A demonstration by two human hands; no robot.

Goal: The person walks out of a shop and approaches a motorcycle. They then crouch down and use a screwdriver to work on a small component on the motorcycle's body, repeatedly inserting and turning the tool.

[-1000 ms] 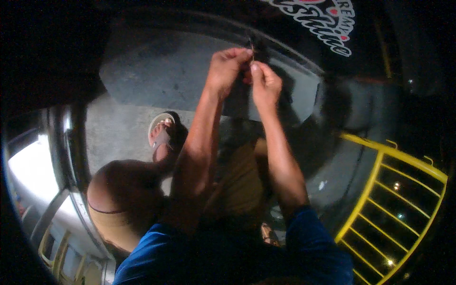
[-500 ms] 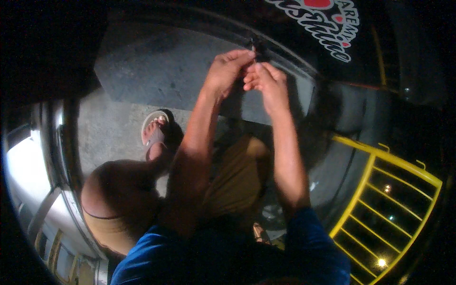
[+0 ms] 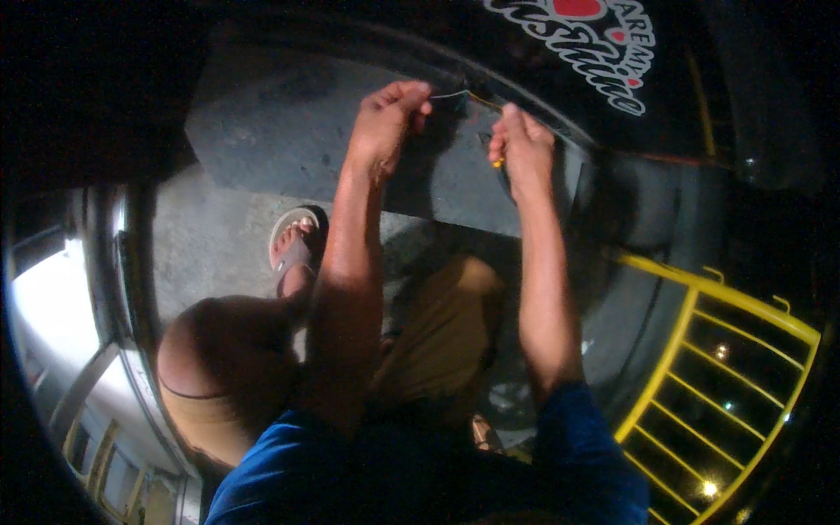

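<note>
Above a grey sheet-like panel point(image 3: 289, 122), my left hand point(image 3: 385, 127) is closed with thumb and finger pinching the end of a thin pale wire point(image 3: 451, 94). My right hand point(image 3: 527, 149) pinches a thin yellow wire point(image 3: 486, 102). Both wires run to one point between the hands, by a dark curved body edge; whether they are joined there is too small to tell. A small dark tool with a bit of yellow point(image 3: 499, 164) also shows in my right palm, mostly hidden by the fingers.
A black panel with a white-and-red sticker point(image 3: 577, 44) rises at the far right. To the right stands a yellow metal rack point(image 3: 674, 359) with several bars. My sandalled foot point(image 3: 296, 238) rests on the concrete floor point(image 3: 201, 236) at the left.
My hands, close together before, have drawn apart: the left went leftward and the right rightward. The pale and yellow wires now show between them, and the tool in my right palm has come into view.
</note>
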